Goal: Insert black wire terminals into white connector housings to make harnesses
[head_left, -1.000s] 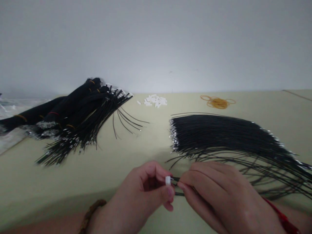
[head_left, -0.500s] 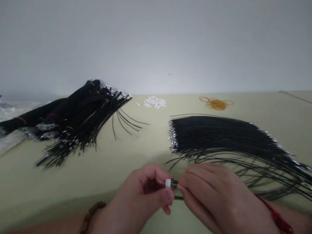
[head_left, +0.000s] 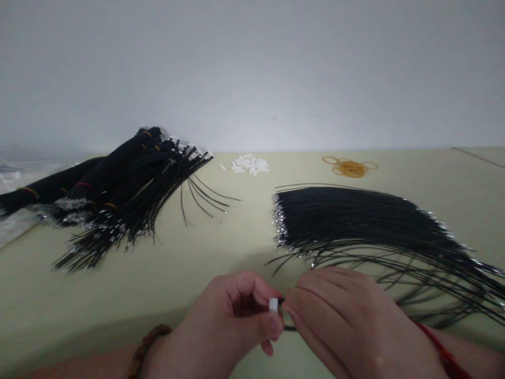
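Between the thumb and forefinger of my left hand (head_left: 232, 321) is a small white connector housing (head_left: 273, 305). My right hand (head_left: 343, 316) is closed close beside it, pinching a black wire (head_left: 281, 301) that meets the housing's right side. How deep the wire sits in the housing cannot be made out. Another dark wire (head_left: 290, 328) shows lower between the hands. Beyond my right hand lies a wide row of black wires (head_left: 355, 216) with shiny metal ends at the left.
Bundled black wires (head_left: 130, 173) with rubber bands lie at the left, beside clear plastic (head_left: 16, 179). A pile of white connector housings (head_left: 250, 165) and a heap of yellow rubber bands (head_left: 350, 167) sit near the wall (head_left: 252, 73).
My right hand has moved slightly left, closer to the connector housing. Less of the black wire shows between the fingers and the housing now.
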Demonstrator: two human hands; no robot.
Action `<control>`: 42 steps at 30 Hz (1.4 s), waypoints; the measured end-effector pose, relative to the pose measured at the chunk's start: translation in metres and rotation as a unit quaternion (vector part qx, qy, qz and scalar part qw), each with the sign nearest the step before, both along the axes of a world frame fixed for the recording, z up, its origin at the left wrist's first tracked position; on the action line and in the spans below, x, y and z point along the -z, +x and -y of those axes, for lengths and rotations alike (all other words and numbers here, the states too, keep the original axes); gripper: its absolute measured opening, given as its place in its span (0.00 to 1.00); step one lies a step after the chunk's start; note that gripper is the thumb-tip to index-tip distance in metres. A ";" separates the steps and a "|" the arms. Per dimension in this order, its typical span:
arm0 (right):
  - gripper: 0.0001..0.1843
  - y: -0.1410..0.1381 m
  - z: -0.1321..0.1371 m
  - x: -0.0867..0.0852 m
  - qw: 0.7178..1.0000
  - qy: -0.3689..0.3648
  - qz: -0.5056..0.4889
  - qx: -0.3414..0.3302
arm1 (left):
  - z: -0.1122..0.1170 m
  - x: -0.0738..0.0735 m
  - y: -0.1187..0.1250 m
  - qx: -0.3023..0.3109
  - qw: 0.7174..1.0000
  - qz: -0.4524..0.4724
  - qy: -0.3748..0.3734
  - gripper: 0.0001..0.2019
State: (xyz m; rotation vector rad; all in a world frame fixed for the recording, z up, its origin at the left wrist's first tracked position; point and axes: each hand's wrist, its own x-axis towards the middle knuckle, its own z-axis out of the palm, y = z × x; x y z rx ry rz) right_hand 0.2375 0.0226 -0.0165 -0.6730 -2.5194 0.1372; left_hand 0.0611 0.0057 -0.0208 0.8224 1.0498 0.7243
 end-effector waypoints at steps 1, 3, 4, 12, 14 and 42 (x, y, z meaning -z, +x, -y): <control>0.21 0.001 0.000 0.000 1.000 -0.007 -0.003 -0.005 | 0.000 0.000 0.000 0.006 1.000 -0.005 0.002 0.09; 0.19 0.004 -0.005 0.000 0.999 -0.038 -0.011 -0.018 | -0.001 -0.001 -0.001 0.019 1.000 -0.009 0.012 0.09; 0.18 0.006 -0.011 -0.001 0.998 -0.057 -0.010 -0.014 | -0.001 -0.001 -0.001 0.023 1.000 -0.004 0.018 0.09; 0.06 0.030 -0.076 0.022 0.995 -0.024 0.021 0.098 | -0.006 0.001 0.000 0.015 1.000 -0.015 0.012 0.15; 0.08 0.031 -0.079 0.028 0.995 -0.010 0.014 0.096 | -0.006 -0.001 0.001 0.017 1.000 -0.020 0.013 0.15; 0.18 0.005 -0.005 0.003 0.998 0.020 -0.050 0.040 | -0.006 0.002 -0.004 -0.029 0.999 0.044 -0.001 0.13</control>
